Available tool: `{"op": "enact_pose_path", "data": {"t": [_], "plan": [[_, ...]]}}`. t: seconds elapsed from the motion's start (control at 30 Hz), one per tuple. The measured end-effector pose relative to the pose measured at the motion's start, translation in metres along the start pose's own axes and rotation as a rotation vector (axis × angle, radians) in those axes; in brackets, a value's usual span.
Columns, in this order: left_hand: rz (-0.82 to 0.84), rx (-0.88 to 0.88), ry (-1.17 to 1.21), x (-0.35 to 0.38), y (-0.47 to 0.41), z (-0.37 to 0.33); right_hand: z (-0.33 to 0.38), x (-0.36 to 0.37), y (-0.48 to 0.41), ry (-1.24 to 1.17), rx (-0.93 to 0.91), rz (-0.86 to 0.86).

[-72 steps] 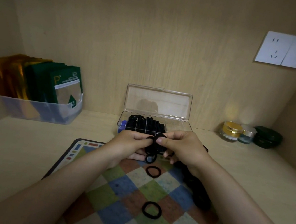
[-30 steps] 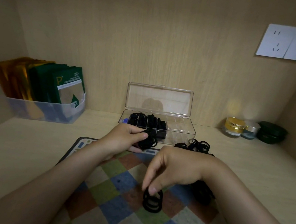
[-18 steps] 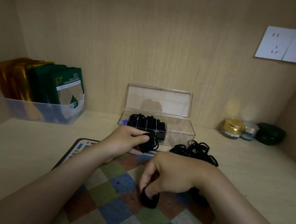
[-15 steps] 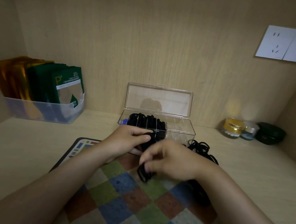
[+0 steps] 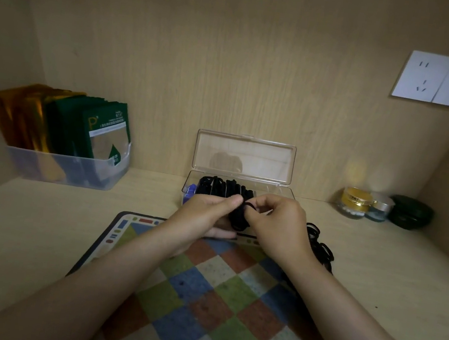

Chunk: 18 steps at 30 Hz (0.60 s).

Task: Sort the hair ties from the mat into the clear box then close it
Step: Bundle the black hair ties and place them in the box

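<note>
Since half a second ago the right hand [image 5: 278, 228] has lifted off the checkered mat [image 5: 215, 297] and come up to meet the left hand [image 5: 206, 216] just in front of the clear box [image 5: 240, 183]. Its thumb and forefinger are pinched on a black hair tie, pressing it against the bundle of hair ties [image 5: 238, 217] gripped in the closed left hand. Both hands hover over the far edge of the mat, just short of the box. That box sits open against the back wall, lid upright, its left compartments packed with black ties [image 5: 224, 187]; those on the right look bare. More loose ties [image 5: 319, 245] lie heaped at the mat's right edge, partly hidden behind the right wrist.
</note>
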<state>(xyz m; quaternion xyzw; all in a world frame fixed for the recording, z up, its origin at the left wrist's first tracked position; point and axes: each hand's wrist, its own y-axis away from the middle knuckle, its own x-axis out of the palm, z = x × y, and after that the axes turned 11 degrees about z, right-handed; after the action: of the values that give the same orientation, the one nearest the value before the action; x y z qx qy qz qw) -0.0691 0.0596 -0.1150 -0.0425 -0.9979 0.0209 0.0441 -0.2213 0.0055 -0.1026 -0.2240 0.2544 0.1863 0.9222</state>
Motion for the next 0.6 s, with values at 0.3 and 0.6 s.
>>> {"op": "enact_pose_path", "data": {"t": [0.3, 0.6], "plan": [[0.001, 0.048, -0.027, -0.005, 0.003, -0.006, -0.002, -0.009, -0.006, -0.223, 0.045, 0.129], [-0.107, 0.081, -0.163, 0.004, 0.004, -0.012, -0.001, -0.029, 0.0, -0.515, 0.208, 0.461]]}}
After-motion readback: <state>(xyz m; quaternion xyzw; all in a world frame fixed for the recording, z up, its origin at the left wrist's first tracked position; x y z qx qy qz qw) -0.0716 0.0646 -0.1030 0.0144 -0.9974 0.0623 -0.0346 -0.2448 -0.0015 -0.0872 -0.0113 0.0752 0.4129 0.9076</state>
